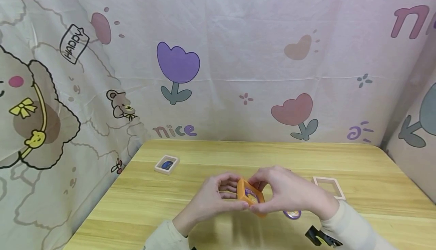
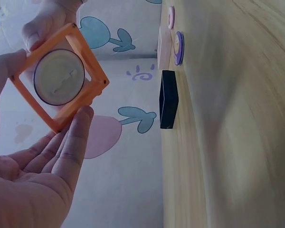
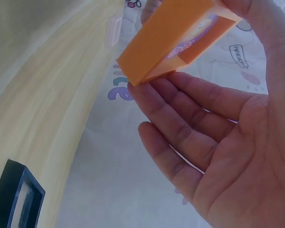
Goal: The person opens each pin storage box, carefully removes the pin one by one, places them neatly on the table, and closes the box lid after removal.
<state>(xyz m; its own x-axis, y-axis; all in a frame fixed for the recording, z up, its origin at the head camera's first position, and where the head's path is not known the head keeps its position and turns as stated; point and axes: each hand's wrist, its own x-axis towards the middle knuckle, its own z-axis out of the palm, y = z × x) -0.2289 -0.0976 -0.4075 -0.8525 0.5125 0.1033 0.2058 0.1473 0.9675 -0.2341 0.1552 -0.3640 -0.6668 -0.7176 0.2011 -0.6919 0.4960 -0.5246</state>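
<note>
Above the table, both hands hold an orange square display frame (image 1: 241, 190) with a round pin badge (image 2: 59, 78) inside its opening. In the left wrist view the badge shows its pale metal back with the pin. My left hand (image 1: 210, 197) grips the frame's left side between thumb and fingers. From the opposite side, my right hand (image 1: 289, 191) pinches it; in the right wrist view its fingers touch the frame's lower edge. The badge's purple and yellow printed face (image 1: 252, 196) is turned up toward the head camera.
A pale frame with a dark blue round badge (image 1: 167, 165) lies at the table's far left. Another pale frame (image 1: 335, 187) is at the right, partly behind the right arm. A purple-rimmed badge (image 1: 293, 214) lies beneath the right hand. Wrist views show a black frame (image 2: 168, 99) and a pink badge (image 2: 171, 17).
</note>
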